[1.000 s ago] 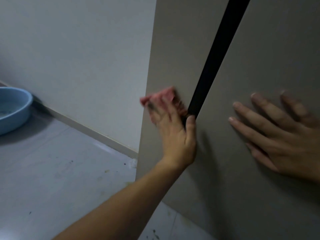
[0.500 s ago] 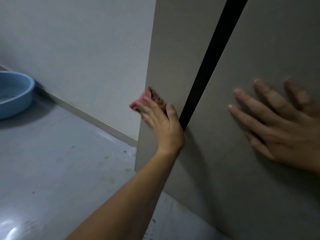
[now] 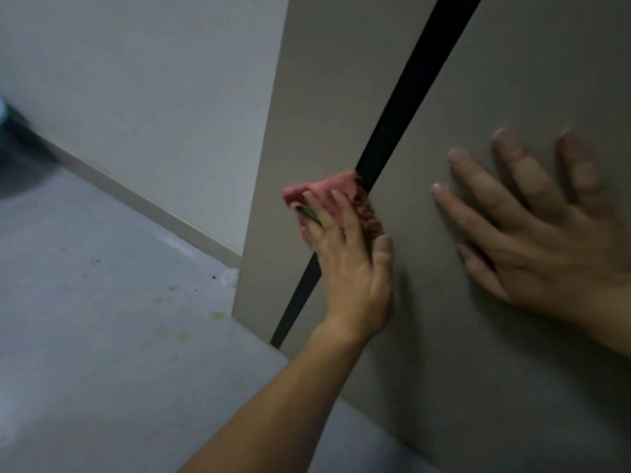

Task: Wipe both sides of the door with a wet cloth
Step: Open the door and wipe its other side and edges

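Observation:
The beige door fills the right half of the view, and a black vertical strip runs down it. A pink cloth lies flat on the door across that strip, low on the panel. My left hand presses the cloth against the door, fingers spread straight over it and thumb resting on the bare panel. A greyish bit of the cloth shows between two fingers. My right hand lies flat on the door to the right, fingers straight and spread, holding nothing.
A white wall with a pale baseboard stands left of the door's edge. The grey floor below carries small stains and specks. A sliver of the blue basin shows at the far left edge.
My left hand slid the cloth out to the door's left edge, then back right over the black strip. The view turned right, so the basin has almost left the frame. My right hand stayed put.

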A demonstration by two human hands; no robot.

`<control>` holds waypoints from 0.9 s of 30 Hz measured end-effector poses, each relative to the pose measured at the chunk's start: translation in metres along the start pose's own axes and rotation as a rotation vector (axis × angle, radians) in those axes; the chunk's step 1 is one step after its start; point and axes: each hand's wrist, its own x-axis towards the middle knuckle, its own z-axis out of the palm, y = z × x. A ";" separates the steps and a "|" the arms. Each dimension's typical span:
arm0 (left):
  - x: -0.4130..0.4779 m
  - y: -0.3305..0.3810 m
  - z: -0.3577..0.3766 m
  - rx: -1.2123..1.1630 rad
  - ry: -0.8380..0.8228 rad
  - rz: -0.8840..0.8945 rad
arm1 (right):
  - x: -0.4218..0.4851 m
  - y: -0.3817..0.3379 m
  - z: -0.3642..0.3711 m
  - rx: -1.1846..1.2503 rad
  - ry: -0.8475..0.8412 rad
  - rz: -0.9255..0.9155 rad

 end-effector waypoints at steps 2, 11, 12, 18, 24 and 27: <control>-0.011 -0.001 0.008 0.063 -0.008 0.072 | -0.001 0.002 -0.004 -0.023 -0.013 0.002; -0.054 0.027 0.044 0.128 -0.139 0.122 | -0.040 0.014 -0.026 -0.038 -0.099 -0.033; -0.074 0.036 0.056 0.152 -0.181 0.152 | -0.054 0.018 -0.030 -0.045 -0.106 -0.032; -0.062 0.033 0.052 0.180 -0.099 0.197 | -0.083 0.028 -0.038 -0.045 -0.108 0.000; -0.028 0.071 0.053 0.193 -0.104 0.416 | -0.092 0.037 -0.043 -0.003 -0.148 0.019; -0.076 0.070 0.070 0.280 -0.229 0.523 | -0.112 0.049 -0.049 -0.031 -0.134 0.040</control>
